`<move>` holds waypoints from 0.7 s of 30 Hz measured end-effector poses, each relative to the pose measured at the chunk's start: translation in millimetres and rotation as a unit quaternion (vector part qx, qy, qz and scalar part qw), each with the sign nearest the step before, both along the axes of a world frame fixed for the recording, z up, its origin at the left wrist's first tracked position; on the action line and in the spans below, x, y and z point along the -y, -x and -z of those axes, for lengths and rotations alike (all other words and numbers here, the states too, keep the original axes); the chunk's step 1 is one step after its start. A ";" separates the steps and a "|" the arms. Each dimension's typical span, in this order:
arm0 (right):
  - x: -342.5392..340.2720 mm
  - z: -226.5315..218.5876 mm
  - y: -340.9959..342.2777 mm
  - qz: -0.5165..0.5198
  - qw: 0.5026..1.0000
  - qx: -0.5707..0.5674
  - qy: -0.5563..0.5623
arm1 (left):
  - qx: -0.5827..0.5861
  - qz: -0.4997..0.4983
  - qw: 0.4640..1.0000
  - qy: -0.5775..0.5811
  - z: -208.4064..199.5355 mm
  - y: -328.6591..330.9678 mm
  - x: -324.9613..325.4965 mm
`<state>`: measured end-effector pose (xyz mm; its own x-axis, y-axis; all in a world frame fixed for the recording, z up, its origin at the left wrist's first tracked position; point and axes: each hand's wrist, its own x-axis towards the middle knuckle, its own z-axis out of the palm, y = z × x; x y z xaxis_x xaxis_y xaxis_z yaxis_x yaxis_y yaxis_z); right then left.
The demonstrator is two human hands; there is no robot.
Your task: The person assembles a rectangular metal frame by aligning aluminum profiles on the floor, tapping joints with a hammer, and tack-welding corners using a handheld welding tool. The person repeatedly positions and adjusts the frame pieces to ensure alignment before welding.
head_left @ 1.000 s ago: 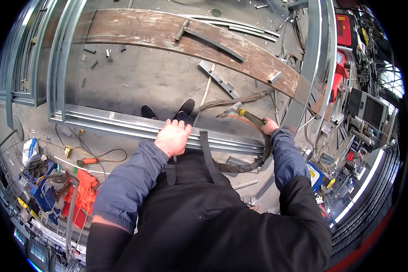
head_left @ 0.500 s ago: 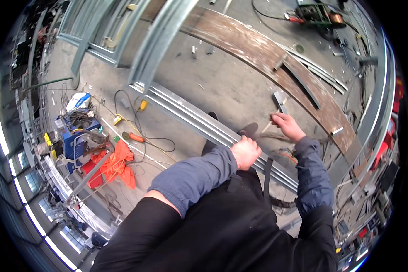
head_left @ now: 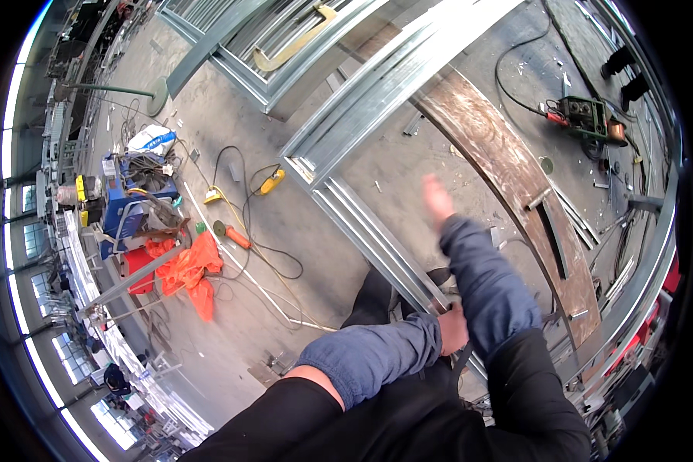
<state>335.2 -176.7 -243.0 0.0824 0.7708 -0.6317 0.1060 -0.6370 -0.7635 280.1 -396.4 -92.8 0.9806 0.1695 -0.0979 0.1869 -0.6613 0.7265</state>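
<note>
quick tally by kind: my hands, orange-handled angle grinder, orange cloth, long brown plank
Left hand, on the metal frame, and right hand, off it: 2
Orange-handled angle grinder: 1
Orange cloth: 1
Long brown plank: 1
Total: 5

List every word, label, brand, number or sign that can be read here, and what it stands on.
No text can be read.
White-and-blue bag: blue marking, too small and blurred to read.
Green machine: any marking too small to read.
Metal frame: no lettering visible.
</note>
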 end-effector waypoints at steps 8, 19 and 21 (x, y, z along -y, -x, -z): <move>46.3 -7.4 54.1 -0.132 0.990 0.012 0.050 | 0.062 -0.138 0.984 0.096 16.8 5.9 21.8; 114.4 -128.0 18.5 -0.285 0.957 -0.052 0.025 | -0.116 -0.060 0.962 0.239 -1.7 10.9 4.2; 115.8 -153.5 25.3 -0.305 0.949 -0.042 0.076 | -0.035 -0.079 0.967 0.240 60.4 15.8 46.8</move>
